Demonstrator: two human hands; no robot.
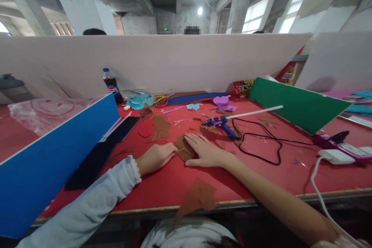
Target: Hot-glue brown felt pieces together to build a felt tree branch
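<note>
A rounded brown paper piece (183, 148) lies on the red tabletop in front of me. My right hand (205, 151) rests flat over its right part, fingers stretched out and thumb apart. At its left edge my left hand (157, 158) is closed, the fingertips pinching the paper's rim. A thin pale line runs over the paper from those fingertips; whether it is a glue strand or a fold, I cannot tell. Beyond my right hand lies a blue hot glue gun (221, 124) with a long white glue stick in its back. Torn brown paper (161, 127) lies behind my left hand.
A blue board (66, 155) stands at left beside dark flat panels (93, 164); a green board (296, 104) stands at right. Farther back are a cola bottle (112, 87), scissors (160, 100) and purple paper (222, 102). A black cord (279, 155) leads to a power strip (345, 149).
</note>
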